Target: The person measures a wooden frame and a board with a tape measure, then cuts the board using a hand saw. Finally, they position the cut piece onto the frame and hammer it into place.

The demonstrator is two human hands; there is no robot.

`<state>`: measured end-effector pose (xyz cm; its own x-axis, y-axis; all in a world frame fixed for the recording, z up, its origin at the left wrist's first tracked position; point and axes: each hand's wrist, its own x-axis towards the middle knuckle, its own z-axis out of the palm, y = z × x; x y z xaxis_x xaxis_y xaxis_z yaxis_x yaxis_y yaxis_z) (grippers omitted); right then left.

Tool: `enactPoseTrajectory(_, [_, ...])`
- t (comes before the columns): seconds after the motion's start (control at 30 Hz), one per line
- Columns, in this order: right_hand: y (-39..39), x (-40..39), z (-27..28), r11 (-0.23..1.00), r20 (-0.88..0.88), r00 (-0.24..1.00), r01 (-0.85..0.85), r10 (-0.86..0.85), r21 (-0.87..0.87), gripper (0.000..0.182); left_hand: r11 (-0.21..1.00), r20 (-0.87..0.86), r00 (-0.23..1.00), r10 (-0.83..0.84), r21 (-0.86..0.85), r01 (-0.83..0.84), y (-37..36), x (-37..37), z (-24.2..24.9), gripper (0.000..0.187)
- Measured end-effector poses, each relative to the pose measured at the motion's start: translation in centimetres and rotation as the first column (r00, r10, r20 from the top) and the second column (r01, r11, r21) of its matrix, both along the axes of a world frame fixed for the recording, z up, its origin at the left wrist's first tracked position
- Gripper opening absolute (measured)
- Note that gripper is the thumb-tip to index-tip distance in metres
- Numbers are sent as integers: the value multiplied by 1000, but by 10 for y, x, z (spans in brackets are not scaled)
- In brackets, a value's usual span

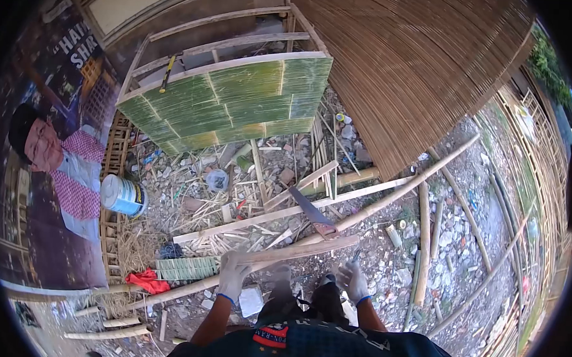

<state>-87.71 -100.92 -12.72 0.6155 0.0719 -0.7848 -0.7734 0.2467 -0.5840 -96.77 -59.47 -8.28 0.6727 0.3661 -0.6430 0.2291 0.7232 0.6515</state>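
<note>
My left hand [232, 277], in a pale glove with a blue cuff, is closed on the left end of a wooden plank [302, 249]. The plank lies across in front of me, over a long bamboo pole [387, 207]. My right hand [354, 282], gloved too, is off the plank near its right end, fingers apart. A thin dark item shows by its fingertips, too small to name. Just beyond the plank lies a handsaw [311, 213] with a brown handle, its blade across a long pale batten [258, 223].
A wooden frame faced with green split bamboo [228, 106] stands ahead, a yellow-black tool [168, 74] on its edge. A woven bamboo panel [406, 62] leans right. A paint bucket [123, 195], red cloth [147, 281], offcuts, poles [423, 242] and rubble cover the ground.
</note>
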Motion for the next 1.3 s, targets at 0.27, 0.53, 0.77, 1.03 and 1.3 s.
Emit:
enactPoseTrajectory(0.27, [-14,60,125,744,-25,949,262,-314,615,107,999,18,1000,8,-37,-7,-39,88,26,53])
enactPoseTrajectory(0.53, [-58,175,89,912,270,950,33,-155,408,89,972,-26,998,-52,-232,44,-96,125,40,68])
enactPoseTrajectory(0.77, [-26,336,158,971,546,837,-96,-41,220,82,924,14,936,-352,-153,350,-163,124,64,63])
enactPoseTrajectory(1.03, [116,371,237,933,776,597,-359,204,31,68,849,216,824,-524,58,525,-131,203,128,72])
enactPoseTrajectory(1.3, [282,396,184,892,590,765,-424,259,157,50,777,86,784,-615,236,584,-31,308,99,58])
